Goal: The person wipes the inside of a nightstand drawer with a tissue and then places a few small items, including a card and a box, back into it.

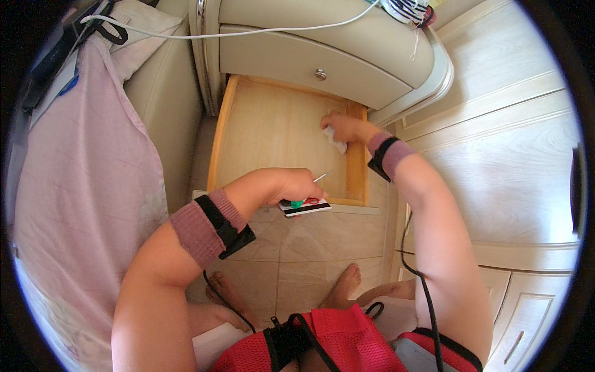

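Observation:
An open wooden drawer lies before me, pulled out from a cream nightstand. My right hand is inside it near the right wall, gripping a crumpled white cloth or tissue; the hand looks slightly blurred. Over the drawer's front edge, my left hand holds several small things together. Among them are a white card with a black stripe, a small green item, a red looped item and a thin metal rod that sticks out past the fingers. The palm side of this hand is hidden.
Above the open drawer is a shut drawer with a round knob. A white cable crosses the nightstand top, where a striped bundle sits. A bed with a pink sheet stands left; pale wooden cabinets line the right.

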The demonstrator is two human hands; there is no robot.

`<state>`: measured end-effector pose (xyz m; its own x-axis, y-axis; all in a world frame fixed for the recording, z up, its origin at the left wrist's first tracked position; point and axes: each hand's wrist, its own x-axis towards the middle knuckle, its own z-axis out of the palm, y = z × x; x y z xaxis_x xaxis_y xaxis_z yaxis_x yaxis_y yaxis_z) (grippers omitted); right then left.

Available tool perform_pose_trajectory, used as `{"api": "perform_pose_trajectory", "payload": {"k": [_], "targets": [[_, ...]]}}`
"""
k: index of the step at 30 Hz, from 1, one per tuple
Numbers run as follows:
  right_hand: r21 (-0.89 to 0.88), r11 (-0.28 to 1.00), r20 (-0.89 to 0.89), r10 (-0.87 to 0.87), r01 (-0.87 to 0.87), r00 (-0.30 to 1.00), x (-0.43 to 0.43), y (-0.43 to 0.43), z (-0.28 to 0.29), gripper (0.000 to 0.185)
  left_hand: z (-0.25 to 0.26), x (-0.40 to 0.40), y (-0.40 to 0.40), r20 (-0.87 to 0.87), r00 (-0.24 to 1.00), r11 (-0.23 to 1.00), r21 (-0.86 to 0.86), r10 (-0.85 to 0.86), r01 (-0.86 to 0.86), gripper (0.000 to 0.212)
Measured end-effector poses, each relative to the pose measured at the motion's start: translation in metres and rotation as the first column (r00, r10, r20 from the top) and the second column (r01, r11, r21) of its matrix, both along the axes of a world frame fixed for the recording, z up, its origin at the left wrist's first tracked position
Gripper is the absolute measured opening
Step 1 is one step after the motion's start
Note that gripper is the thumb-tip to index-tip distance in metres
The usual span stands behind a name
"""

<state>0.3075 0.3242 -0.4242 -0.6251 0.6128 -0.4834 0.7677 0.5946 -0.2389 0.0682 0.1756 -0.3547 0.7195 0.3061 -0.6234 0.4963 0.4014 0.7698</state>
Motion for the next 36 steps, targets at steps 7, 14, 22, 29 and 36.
{"api": "perform_pose_trajectory", "payload": {"k": [7, 14, 22, 29, 36], "targets": [[-0.326, 0.940, 0.059, 0.129, -0.103, 0.990, -0.033, -0.099, 0.011, 0.038, -0.010, -0.004, 0.001, -0.014, 1.000, 1.000, -0.004, 0.018, -0.018, 0.034], [-0.321, 0.934, 0.002, 0.163, -0.154, 0.987, -0.035, -0.107, 0.035, 0.036, -0.005, -0.004, 0.000, 0.006, 1.000, 0.999, 0.036, -0.005, 0.005, 0.033], [0.454, 0.881, 0.227, 0.029, -0.132, 0.974, -0.024, -0.019, 0.056, 0.039, -0.009, -0.004, 0.001, 0.029, 0.999, 0.998, 0.066, -0.025, 0.023, 0.033], [0.297, 0.934, 0.099, -0.235, 0.197, 0.967, -0.023, 0.015, 0.008, 0.050, -0.006, -0.005, 0.000, 0.016, 1.000, 0.998, -0.056, 0.018, -0.017, 0.035], [0.303, 0.934, 0.123, -0.233, 0.187, 0.965, -0.029, 0.033, 0.012, 0.057, -0.009, -0.005, 0.003, -0.005, 1.000, 1.000, -0.026, -0.009, 0.009, 0.034]]}}
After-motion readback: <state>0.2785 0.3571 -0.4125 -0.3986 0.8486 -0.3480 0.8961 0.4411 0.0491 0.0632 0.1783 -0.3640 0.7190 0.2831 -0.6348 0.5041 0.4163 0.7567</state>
